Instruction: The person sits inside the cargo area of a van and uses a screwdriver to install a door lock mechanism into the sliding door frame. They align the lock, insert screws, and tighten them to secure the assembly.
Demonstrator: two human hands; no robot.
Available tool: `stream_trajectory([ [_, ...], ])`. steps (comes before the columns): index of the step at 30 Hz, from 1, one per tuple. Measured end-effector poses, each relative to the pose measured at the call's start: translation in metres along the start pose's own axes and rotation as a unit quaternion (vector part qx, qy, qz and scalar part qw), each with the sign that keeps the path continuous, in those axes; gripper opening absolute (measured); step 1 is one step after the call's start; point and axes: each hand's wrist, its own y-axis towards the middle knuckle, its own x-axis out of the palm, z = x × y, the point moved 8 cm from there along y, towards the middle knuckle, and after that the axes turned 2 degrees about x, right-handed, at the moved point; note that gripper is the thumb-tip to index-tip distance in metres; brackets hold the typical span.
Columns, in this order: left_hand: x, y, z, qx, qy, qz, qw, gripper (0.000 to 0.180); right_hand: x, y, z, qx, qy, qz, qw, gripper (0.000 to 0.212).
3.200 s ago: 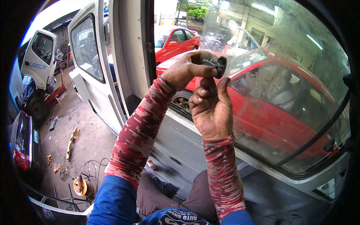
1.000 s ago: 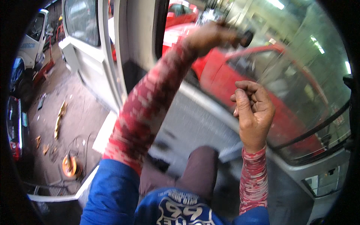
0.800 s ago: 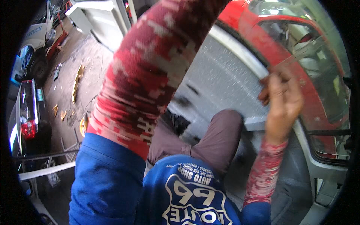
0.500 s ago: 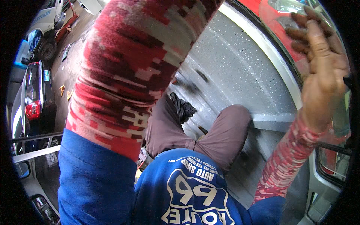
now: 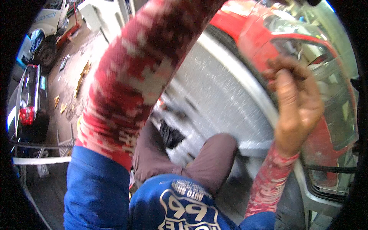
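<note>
My left forearm (image 5: 138,76), in a red patterned sleeve, rises across the middle of the view and leaves it at the top, so my left hand is hidden. My right hand (image 5: 297,103) is up at the right with its fingers curled against the dark rubber edge of a curved windscreen (image 5: 329,115). The blur hides whether those fingers grip anything. A red car (image 5: 264,34) shows behind the glass. Under my arms lies a grey metal panel (image 5: 222,96), with my knee (image 5: 214,153) in brown trousers against it.
A black rag (image 5: 170,135) lies on the panel near my leg. Far below on the left are a black car (image 5: 28,103), a white van (image 5: 50,23) and scraps scattered on the concrete floor (image 5: 82,73). A white vehicle door (image 5: 107,11) stands at the top.
The view has tipped downward. My left arm went up and its hand left the view at the top. My right hand moved right and up to the windscreen edge, fingers curling.
</note>
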Motion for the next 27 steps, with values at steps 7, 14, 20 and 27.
stream_trajectory([
  [7,-0.009,-0.005,-0.009,-0.047,-0.079,0.043,0.995,0.040,0.015,0.009,0.007,0.079,0.137,-0.009,0.987,0.017],
  [14,-0.006,-0.010,-0.003,-0.006,-0.122,0.002,0.993,0.051,0.016,0.006,0.005,0.056,0.121,-0.012,0.991,0.017],
  [20,-0.034,-0.049,-0.017,0.030,-0.098,0.187,0.977,0.051,0.001,0.011,-0.057,-0.062,-0.119,-0.023,0.991,0.019],
  [27,0.024,-0.332,-0.113,-0.005,0.127,0.614,0.779,0.040,-0.011,0.099,-0.168,-0.242,-0.241,-0.100,0.934,0.021],
])
